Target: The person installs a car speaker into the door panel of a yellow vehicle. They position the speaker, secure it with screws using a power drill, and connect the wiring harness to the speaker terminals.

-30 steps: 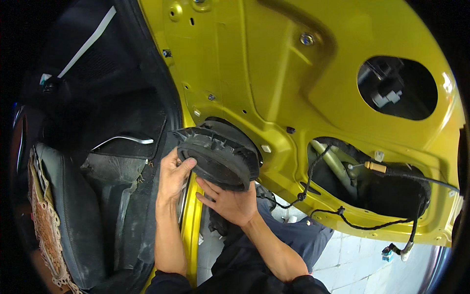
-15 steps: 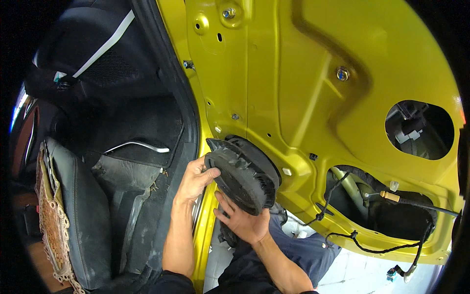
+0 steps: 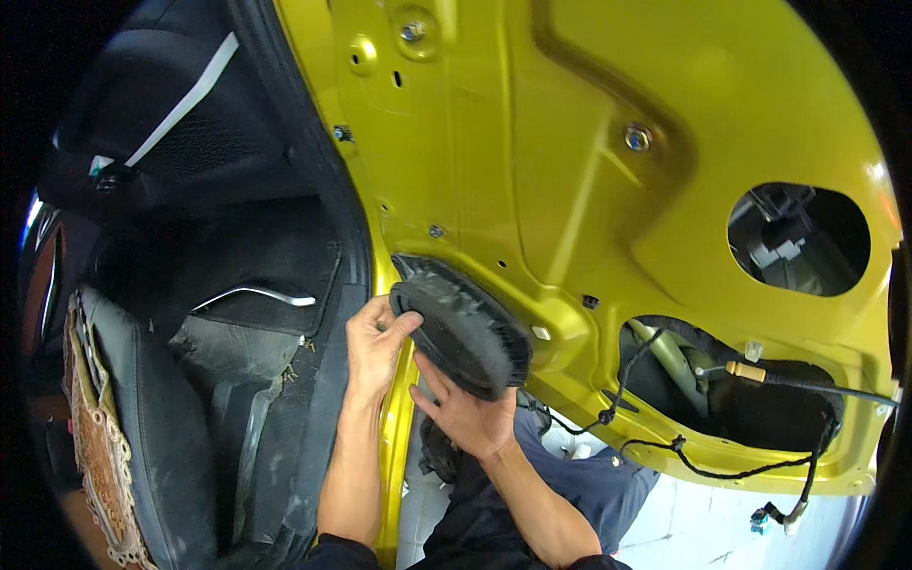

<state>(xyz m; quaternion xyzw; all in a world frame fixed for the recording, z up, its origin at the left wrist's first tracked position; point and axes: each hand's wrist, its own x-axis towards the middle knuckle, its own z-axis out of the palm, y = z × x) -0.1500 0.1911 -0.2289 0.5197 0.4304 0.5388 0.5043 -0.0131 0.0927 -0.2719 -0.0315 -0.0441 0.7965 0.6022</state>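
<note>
A round black door speaker (image 3: 458, 328) with a ribbed rim and a dusty face is held at a tilt against the lower inner side of the yellow car door (image 3: 465, 161). My left hand (image 3: 373, 347) grips its left edge, thumb on the front and fingers bent behind. Under the lower rim, my right hand (image 3: 475, 418) supports it from below, with index and middle fingers spread along the edge. The speaker hides the part of the door behind it, so I cannot tell whether it is seated there.
A black wiring harness (image 3: 703, 465) hangs along the door's bottom, with a loose connector at its end. Large cutouts open at the right, and a cable with a tan end (image 3: 746, 371) crosses one. At left are the door sill and a dark seat (image 3: 152, 418) with a beaded cover.
The speaker has turned in my hands, showing more of its dusty face. Both hands keep their hold, and the whole view has shifted slightly.
</note>
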